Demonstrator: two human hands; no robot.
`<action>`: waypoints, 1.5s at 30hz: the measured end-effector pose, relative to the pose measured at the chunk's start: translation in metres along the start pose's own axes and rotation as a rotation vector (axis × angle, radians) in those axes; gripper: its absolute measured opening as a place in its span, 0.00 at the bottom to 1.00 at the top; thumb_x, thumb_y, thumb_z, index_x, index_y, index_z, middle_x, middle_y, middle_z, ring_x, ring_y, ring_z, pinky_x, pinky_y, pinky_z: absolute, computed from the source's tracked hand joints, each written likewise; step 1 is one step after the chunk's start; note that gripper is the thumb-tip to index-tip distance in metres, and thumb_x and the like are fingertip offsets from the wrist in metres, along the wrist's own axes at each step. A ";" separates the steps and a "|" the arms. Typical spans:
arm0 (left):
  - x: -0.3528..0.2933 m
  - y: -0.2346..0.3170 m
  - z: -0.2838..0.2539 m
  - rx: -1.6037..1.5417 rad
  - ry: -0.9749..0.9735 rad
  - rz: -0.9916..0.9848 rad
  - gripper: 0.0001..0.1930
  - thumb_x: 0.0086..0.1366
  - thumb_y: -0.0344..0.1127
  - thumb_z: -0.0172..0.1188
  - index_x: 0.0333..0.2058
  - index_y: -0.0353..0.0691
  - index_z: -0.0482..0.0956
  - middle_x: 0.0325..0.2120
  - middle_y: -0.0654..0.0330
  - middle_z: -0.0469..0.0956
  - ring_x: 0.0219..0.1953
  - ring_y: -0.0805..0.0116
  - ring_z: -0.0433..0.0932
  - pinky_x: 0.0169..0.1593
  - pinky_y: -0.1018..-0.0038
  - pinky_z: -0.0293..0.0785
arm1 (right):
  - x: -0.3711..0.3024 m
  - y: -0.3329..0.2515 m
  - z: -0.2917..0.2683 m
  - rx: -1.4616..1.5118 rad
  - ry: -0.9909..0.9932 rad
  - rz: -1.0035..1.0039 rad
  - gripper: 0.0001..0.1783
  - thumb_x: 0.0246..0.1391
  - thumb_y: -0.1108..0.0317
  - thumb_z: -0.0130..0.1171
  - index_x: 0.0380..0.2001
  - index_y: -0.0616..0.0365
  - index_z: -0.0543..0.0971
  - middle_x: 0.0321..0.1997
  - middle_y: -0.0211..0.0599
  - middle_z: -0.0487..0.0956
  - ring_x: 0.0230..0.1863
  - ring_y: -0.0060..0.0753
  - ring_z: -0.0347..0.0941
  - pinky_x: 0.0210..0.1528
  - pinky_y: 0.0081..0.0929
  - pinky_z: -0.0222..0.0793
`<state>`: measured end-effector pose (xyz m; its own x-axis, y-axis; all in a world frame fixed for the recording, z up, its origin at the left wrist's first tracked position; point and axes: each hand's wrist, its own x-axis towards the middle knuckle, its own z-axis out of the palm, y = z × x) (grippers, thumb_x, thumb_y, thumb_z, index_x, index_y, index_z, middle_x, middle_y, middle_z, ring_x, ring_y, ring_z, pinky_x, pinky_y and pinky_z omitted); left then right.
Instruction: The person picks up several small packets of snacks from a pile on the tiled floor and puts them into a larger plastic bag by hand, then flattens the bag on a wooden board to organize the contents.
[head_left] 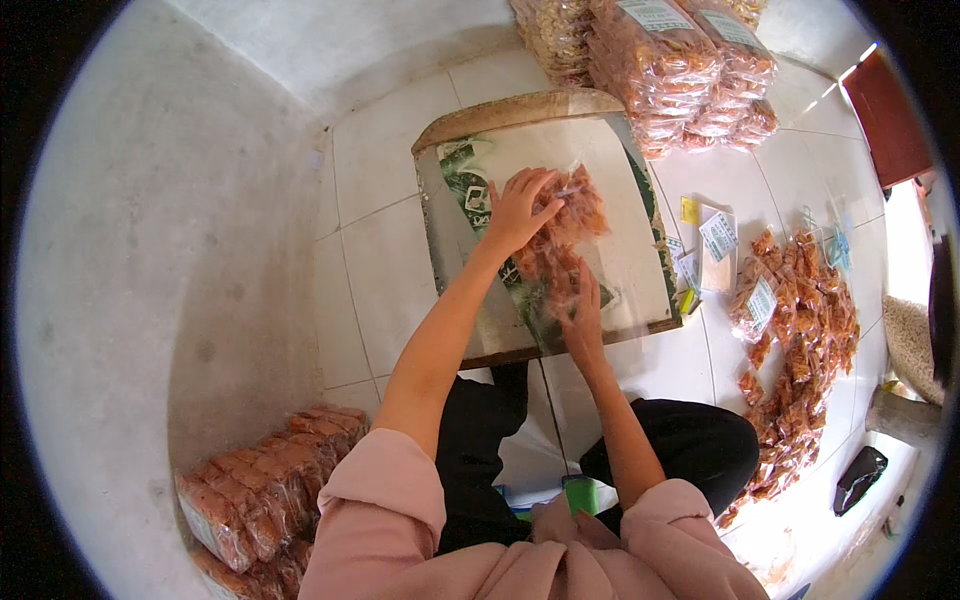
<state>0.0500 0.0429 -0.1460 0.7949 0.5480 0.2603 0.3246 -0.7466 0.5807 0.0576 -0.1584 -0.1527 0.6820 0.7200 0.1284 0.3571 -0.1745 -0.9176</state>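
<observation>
My left hand [517,208] lies over the far part of the clear bag of orange-brown pieces [580,208], fingers apart, apparently to steady it on the low table [615,165]. My right hand [583,314] touches the bag's near end, presumably bracing it; cannot tell whether its fingers clamp.

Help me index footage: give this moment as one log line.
left hand: on clear bag of orange-brown pieces; right hand: at bag's near end; low table: under bag; filled bags: stacked beyond table
</observation>
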 end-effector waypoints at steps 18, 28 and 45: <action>-0.004 0.008 -0.011 0.437 0.005 0.125 0.35 0.56 0.63 0.46 0.59 0.54 0.56 0.61 0.62 0.50 0.64 0.62 0.42 0.60 0.42 0.31 | 0.045 -0.017 0.027 -0.432 0.328 -0.157 0.13 0.48 0.77 0.52 0.39 0.63 0.67 0.35 0.37 0.65 0.40 0.29 0.63 0.41 0.23 0.61; -0.005 0.010 -0.008 0.262 -0.090 0.174 0.37 0.57 0.61 0.46 0.61 0.51 0.49 0.62 0.67 0.47 0.65 0.61 0.39 0.62 0.48 0.34 | 0.050 0.018 0.036 0.234 0.290 0.013 0.10 0.46 0.77 0.49 0.35 0.63 0.69 0.35 0.47 0.68 0.37 0.45 0.66 0.38 0.36 0.62; -0.002 -0.004 -0.016 0.196 -0.120 0.176 0.33 0.60 0.60 0.41 0.60 0.54 0.51 0.62 0.68 0.47 0.64 0.62 0.40 0.63 0.51 0.34 | 0.068 -0.010 0.027 0.173 0.304 0.003 0.11 0.49 0.74 0.52 0.38 0.62 0.71 0.41 0.43 0.67 0.35 0.38 0.68 0.36 0.29 0.67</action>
<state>0.0394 0.0504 -0.1364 0.8989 0.3641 0.2438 0.2601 -0.8912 0.3716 0.0830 -0.0895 -0.1453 0.8513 0.4819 0.2077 0.2589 -0.0415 -0.9650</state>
